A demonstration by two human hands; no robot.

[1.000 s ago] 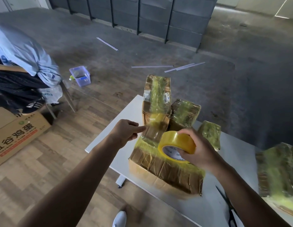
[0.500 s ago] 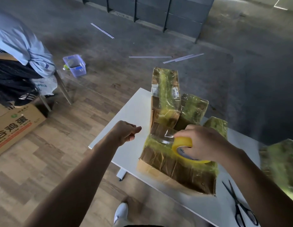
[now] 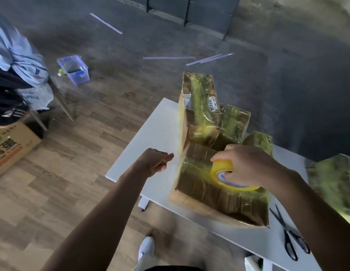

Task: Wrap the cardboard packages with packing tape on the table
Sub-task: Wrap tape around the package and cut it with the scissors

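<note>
A large cardboard package point(image 3: 209, 194), banded with yellowish tape, lies at the near edge of the white table point(image 3: 154, 130). My right hand point(image 3: 248, 165) grips the yellow tape roll point(image 3: 222, 167) and holds it down on the package's top. My left hand point(image 3: 152, 161) hovers just left of the package, fingers curled and thumb and forefinger pinched on the faint, clear free end of the tape. Behind it stand a tall taped package point(image 3: 197, 110), a second one point(image 3: 234, 122) and a small one point(image 3: 260, 141). Another taped package point(image 3: 334, 182) is blurred at the right.
Black scissors point(image 3: 291, 237) lie on the table near my right forearm. On the floor to the left are a printed cardboard box point(image 3: 12, 147), a blue plastic bin point(image 3: 74, 69) and a chair piled with clothes point(image 3: 17, 75). My white shoe point(image 3: 146, 247) shows below the table edge.
My right hand has lowered the tape roll from above the package onto its top. My left hand has drawn back leftward, away from the packages.
</note>
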